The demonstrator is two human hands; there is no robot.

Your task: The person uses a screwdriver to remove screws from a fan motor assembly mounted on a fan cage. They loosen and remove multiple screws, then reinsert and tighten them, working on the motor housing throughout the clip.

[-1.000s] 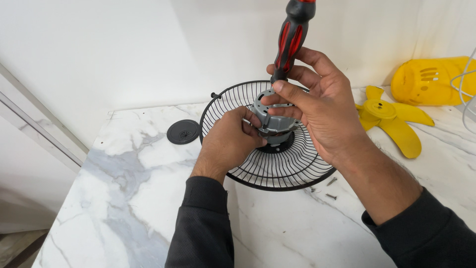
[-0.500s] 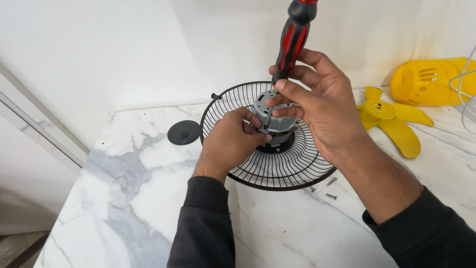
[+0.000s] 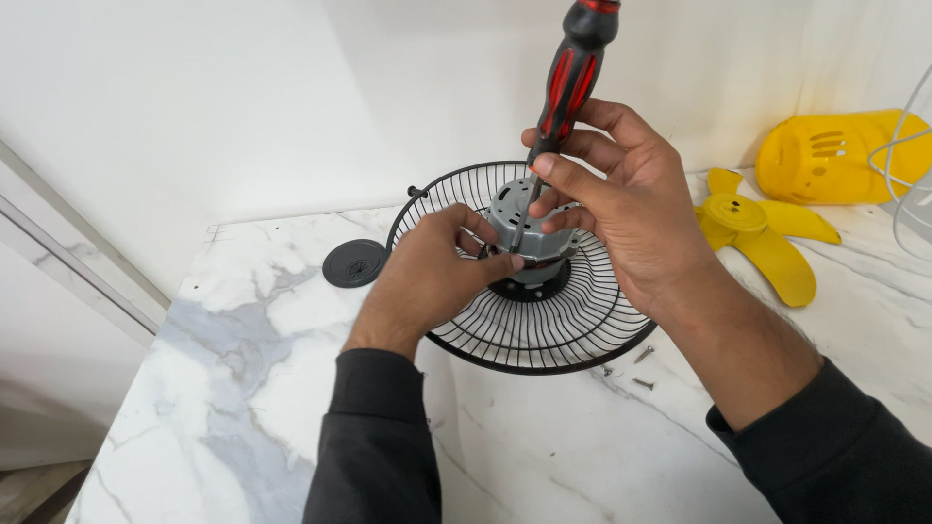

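Observation:
A black wire fan guard (image 3: 544, 335) lies on the white marble counter (image 3: 243, 388). A grey fan motor (image 3: 519, 215) sits at the guard's centre. My left hand (image 3: 427, 277) grips the motor's near left side with fingertips pinched by its edge. My right hand (image 3: 621, 204) is wrapped around a red-and-black screwdriver (image 3: 573, 73), held upright, with its tip down on the motor's top.
A round black cap (image 3: 354, 263) lies left of the guard. Two loose screws (image 3: 643, 369) rest by the guard's near right rim. A yellow fan blade (image 3: 762, 233) and a yellow housing (image 3: 840, 155) lie at the back right, with a white wire loop at the right edge.
Both hands stay on the motor and screwdriver. The screwdriver handle has shifted only slightly; nothing else on the counter has moved.

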